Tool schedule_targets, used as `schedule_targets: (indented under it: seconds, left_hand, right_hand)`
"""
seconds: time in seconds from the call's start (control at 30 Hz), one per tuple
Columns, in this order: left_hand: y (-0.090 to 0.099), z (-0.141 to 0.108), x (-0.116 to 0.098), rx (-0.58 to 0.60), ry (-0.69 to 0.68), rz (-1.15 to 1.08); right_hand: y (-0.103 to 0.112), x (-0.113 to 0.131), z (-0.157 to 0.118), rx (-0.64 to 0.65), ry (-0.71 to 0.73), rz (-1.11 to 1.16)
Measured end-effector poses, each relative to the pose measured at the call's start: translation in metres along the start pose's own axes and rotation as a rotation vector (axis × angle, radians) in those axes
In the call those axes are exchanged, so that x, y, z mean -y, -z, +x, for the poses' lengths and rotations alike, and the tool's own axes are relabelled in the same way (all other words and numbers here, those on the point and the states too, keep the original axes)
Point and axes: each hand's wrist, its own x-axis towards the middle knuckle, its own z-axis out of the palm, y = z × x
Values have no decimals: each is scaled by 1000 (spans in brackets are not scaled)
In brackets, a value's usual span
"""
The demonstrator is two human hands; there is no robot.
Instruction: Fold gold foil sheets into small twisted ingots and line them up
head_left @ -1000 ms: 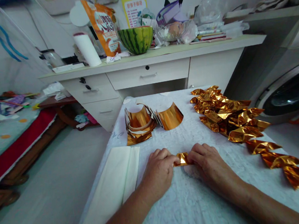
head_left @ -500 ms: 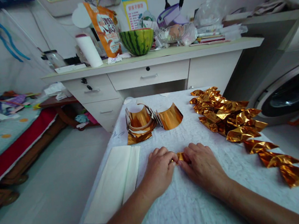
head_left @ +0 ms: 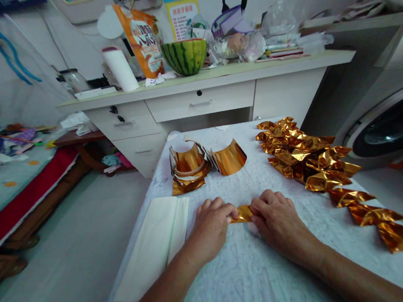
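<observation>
A small rolled piece of gold foil paper (head_left: 242,214) lies level between my two hands, low over the cloth-covered table (head_left: 236,284). My left hand (head_left: 212,225) pinches its left end between thumb and fingers. At the right end, my right hand (head_left: 278,217) grips it the same way, its other fingers curled. Both ends of the roll are hidden in my fingers. Beyond my hands stand curled gold foil sheets (head_left: 230,158) and a thicker bundle of them (head_left: 188,165). Folded gold foil pieces (head_left: 304,153) with pointed ends are heaped along the right side.
Cream paper sheets (head_left: 147,248) lie left of my left arm. A white desk (head_left: 203,103) stands behind the table, bearing a cut watermelon (head_left: 185,57), an orange pouch (head_left: 142,40) and a white roll (head_left: 120,69). The washing machine (head_left: 380,85) is at right, a bed (head_left: 26,192) at left.
My hands have moved slightly apart, and more of the gold foil roll shows between them. The foil sheets and the folded pieces have stayed in place.
</observation>
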Motion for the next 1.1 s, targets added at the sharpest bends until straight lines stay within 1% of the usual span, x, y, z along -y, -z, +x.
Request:
schedule_targets:
  seconds: [0.17, 0.5, 0.7, 0.83, 0.93, 1.1]
  left_hand:
    - [2, 1, 0, 9, 5, -2]
    - [1, 1, 1, -25, -7, -50]
    - [1, 0, 1, -40, -8, -42]
    - [2, -3, -1, -46, -9, -55]
    - [2, -3, -1, -41, -15, -52]
    - [-1, -2, 0, -64, -11, -71]
  right_hand:
    - [-1, -12, -3, -37, 1, 16]
    - [4, -24, -4, 38, -13, 5]
    - [6, -32, -3, 68, 36, 29]
    - [11, -38, -1, 83, 88, 123]
    - [14, -36, 0, 65, 100, 176]
    - [7, -24, 0, -4, 60, 102]
